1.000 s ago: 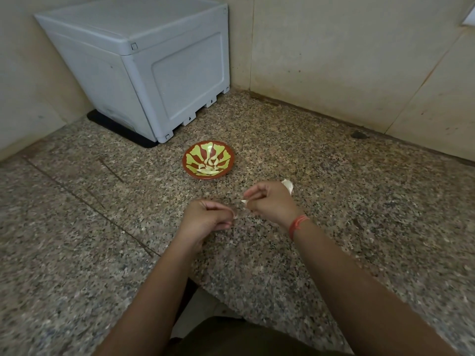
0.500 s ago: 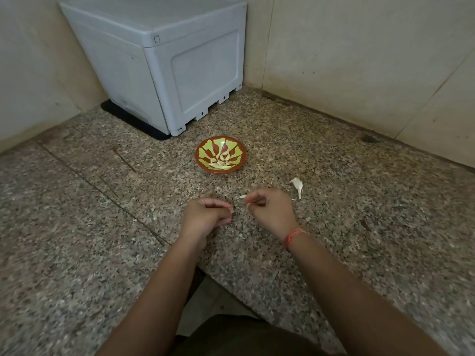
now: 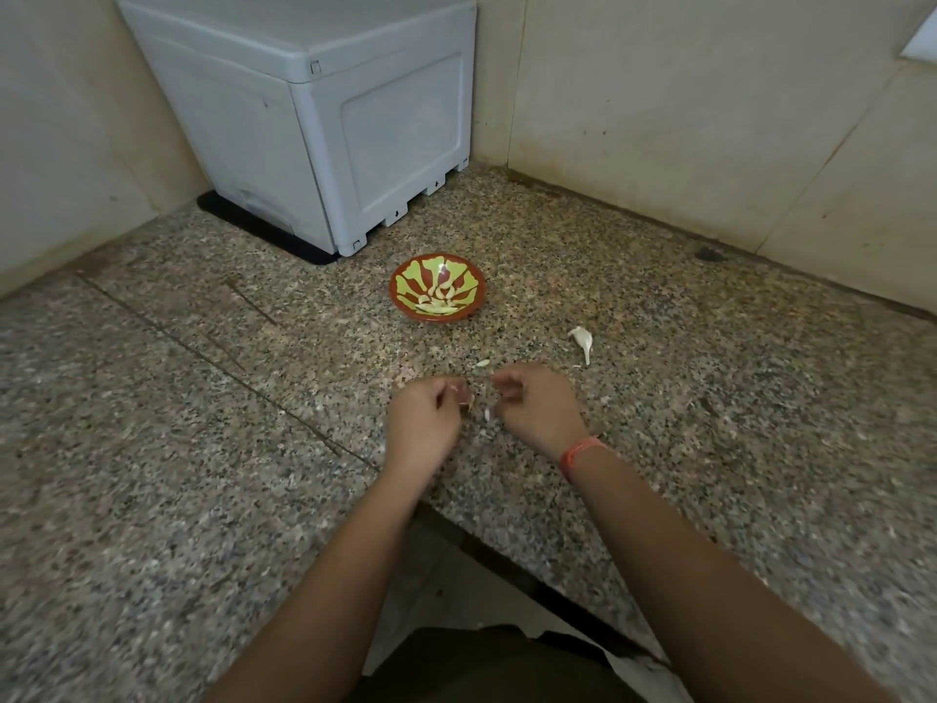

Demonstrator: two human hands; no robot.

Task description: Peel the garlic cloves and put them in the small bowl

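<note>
The small bowl (image 3: 405,282), red with a yellow-green pattern, stands on the granite counter and holds several peeled garlic cloves (image 3: 440,301). Closer to me, my left hand (image 3: 428,418) is curled, pinching a small garlic clove (image 3: 465,398) at its fingertips. My right hand (image 3: 537,405) is a finger's width to its right, fingers pinched together with nothing visible in them. A white scrap of skin (image 3: 482,363) lies just beyond the fingertips, and another bit (image 3: 487,413) shows between the hands. An unpeeled white garlic piece (image 3: 582,339) with a stalk lies right of the bowl.
A grey plastic box (image 3: 324,119) on a black mat fills the back left corner. Tiled walls (image 3: 710,119) close the back and left. The counter's front edge (image 3: 507,555) runs under my forearms.
The white scrap that was at my right fingertips now lies on the counter beyond them. My hands stay close together, and the view has swung so the unpeeled garlic piece shows fully.
</note>
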